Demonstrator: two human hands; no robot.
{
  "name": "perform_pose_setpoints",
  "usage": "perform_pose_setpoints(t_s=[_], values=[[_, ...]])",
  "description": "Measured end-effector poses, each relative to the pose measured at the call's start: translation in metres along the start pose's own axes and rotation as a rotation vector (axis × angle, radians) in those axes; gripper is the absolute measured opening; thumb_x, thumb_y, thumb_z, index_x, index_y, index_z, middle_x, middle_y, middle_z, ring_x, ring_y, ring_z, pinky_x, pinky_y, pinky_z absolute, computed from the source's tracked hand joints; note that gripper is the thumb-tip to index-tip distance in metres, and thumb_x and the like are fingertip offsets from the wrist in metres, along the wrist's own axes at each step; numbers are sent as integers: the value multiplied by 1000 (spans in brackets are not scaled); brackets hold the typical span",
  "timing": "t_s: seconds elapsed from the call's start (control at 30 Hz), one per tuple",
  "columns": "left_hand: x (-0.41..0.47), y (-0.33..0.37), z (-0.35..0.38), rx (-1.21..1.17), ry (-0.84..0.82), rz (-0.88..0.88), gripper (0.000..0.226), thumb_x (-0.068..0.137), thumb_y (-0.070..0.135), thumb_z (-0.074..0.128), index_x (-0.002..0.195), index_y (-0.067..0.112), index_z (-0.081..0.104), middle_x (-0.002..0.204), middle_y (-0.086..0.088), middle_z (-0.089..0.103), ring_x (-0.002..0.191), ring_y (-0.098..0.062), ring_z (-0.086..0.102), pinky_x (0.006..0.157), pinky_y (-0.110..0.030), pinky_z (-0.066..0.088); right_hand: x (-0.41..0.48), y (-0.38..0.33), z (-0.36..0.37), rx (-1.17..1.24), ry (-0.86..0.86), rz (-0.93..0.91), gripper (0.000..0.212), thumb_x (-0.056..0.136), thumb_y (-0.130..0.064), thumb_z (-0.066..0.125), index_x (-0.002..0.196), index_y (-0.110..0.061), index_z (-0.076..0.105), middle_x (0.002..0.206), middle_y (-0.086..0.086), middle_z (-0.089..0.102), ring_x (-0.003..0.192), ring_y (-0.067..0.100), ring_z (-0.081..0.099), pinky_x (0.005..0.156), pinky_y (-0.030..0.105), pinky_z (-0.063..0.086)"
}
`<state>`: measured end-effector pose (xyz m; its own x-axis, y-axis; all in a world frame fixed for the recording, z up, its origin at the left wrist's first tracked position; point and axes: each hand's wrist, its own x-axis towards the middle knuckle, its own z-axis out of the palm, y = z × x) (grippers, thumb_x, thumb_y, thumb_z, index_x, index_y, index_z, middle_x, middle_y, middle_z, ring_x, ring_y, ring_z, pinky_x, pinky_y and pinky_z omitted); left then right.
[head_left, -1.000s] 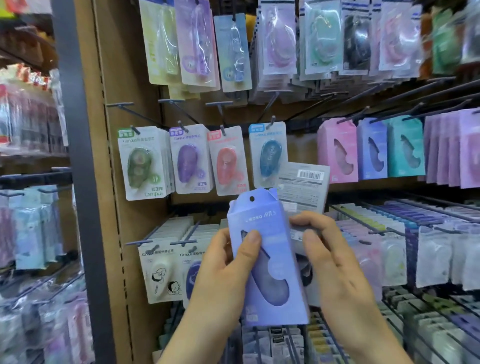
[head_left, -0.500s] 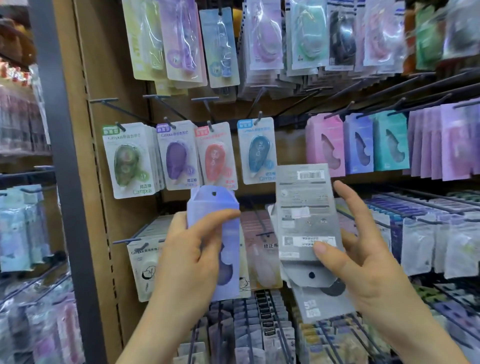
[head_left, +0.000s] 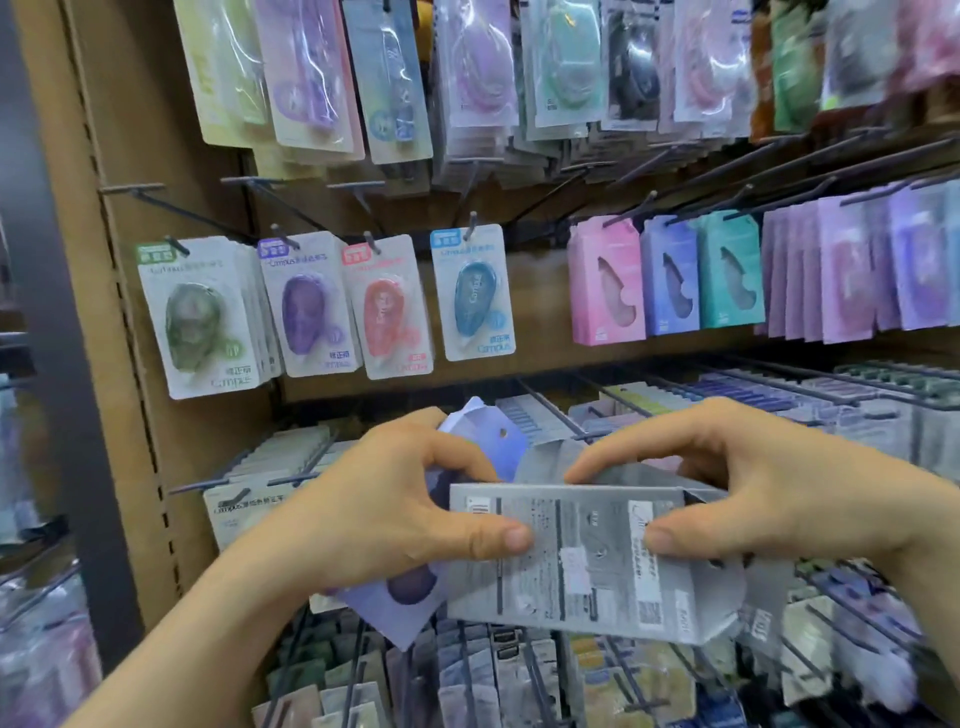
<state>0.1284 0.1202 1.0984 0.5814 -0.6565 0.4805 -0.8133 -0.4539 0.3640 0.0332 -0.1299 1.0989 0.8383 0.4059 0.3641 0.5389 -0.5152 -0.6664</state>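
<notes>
A grey printed box (head_left: 587, 561) lies sideways in front of me, its back with fine print and a barcode facing me. My right hand (head_left: 769, 488) pinches its right part, thumb on the face and fingers over the top edge. My left hand (head_left: 379, 514) presses its thumb on the grey box's left part. It also holds a lilac box (head_left: 410, 597) with a dark window behind the grey one. The lilac box's hang tab (head_left: 493, 436) pokes up between my hands.
I face a store display with rows of black pegs. Carded correction tapes (head_left: 332, 301) hang at middle left. Pink, lilac and teal boxes (head_left: 665, 280) hang at right. Packets (head_left: 467, 670) fill the pegs below my hands. A brown side panel (head_left: 104, 312) stands at left.
My hands have come together. The grey box has turned from upright to sideways, and both hands now touch it in front of the lilac box. The view has moved closer.
</notes>
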Motion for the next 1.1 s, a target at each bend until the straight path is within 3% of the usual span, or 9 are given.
perform_pose_setpoints(t_s=[0.17, 0.3, 0.4, 0.53, 0.63, 0.77, 0.87, 1.0, 1.1], values=[[-2, -5, 10, -356, 234, -84, 44, 63, 68, 66, 64, 25, 65, 70, 8, 59, 64, -8, 55, 64, -24, 41, 3, 16, 3, 274, 485, -109, 36, 75, -17, 72, 108, -30, 74, 108, -4, 74, 96, 15, 71, 72, 20, 55], [-7, -3, 35, -780, 540, -237, 49, 70, 60, 66, 75, 11, 67, 72, -17, 66, 63, -19, 59, 65, -34, 43, 5, 26, 18, 486, 734, -170, 65, 75, -15, 67, 133, -39, 52, 114, -1, 73, 103, 20, 70, 82, 36, 59], [-6, 4, 49, -914, 658, -288, 37, 80, 46, 57, 80, 12, 69, 67, -3, 71, 57, -10, 63, 57, -26, 47, 6, 31, 29, 602, 824, -127, 86, 67, -20, 76, 142, -41, 39, 110, 1, 74, 100, 22, 72, 81, 41, 58], [-5, 11, 57, -894, 726, -283, 39, 83, 47, 53, 82, 11, 66, 67, 1, 71, 58, -8, 64, 58, -26, 45, 6, 30, 41, 817, 764, -151, 46, 62, -19, 76, 107, -17, 74, 107, 12, 74, 88, 24, 74, 65, 31, 60], [-3, 15, 62, -817, 753, -249, 43, 81, 53, 54, 81, 11, 63, 71, -4, 69, 60, -16, 64, 61, -38, 50, 12, 26, 53, 1064, 689, -155, 44, 76, -13, 62, 119, -6, 66, 109, 15, 73, 83, 26, 73, 61, 34, 60], [-2, 20, 78, -682, 689, -188, 46, 81, 68, 57, 74, 23, 63, 86, -22, 62, 74, -28, 63, 73, -46, 51, 27, 16, 67, 1132, 656, -176, 51, 81, -17, 58, 131, -9, 56, 116, 14, 71, 100, 31, 70, 81, 43, 60], [1, 17, 84, -517, 684, -168, 47, 79, 75, 53, 76, 29, 66, 96, -7, 58, 94, -14, 56, 80, -33, 45, 30, 13, 70, 1071, 719, -179, 49, 78, -18, 62, 126, -14, 55, 117, 13, 71, 109, 35, 66, 94, 53, 53], [-3, 16, 82, -495, 572, -145, 39, 89, 68, 45, 81, 37, 70, 100, 4, 60, 98, 2, 52, 76, -9, 37, 27, 15, 67, 997, 840, -169, 44, 77, -19, 64, 119, -18, 54, 108, 9, 73, 91, 28, 72, 82, 54, 56], [-6, 16, 72, -586, 558, -146, 30, 99, 27, 52, 89, 49, 70, 109, 15, 58, 100, 7, 52, 75, -8, 37, 18, 20, 56, 966, 911, -127, 38, 78, -25, 64, 115, -26, 57, 97, 1, 75, 79, 22, 73, 71, 66, 55]])
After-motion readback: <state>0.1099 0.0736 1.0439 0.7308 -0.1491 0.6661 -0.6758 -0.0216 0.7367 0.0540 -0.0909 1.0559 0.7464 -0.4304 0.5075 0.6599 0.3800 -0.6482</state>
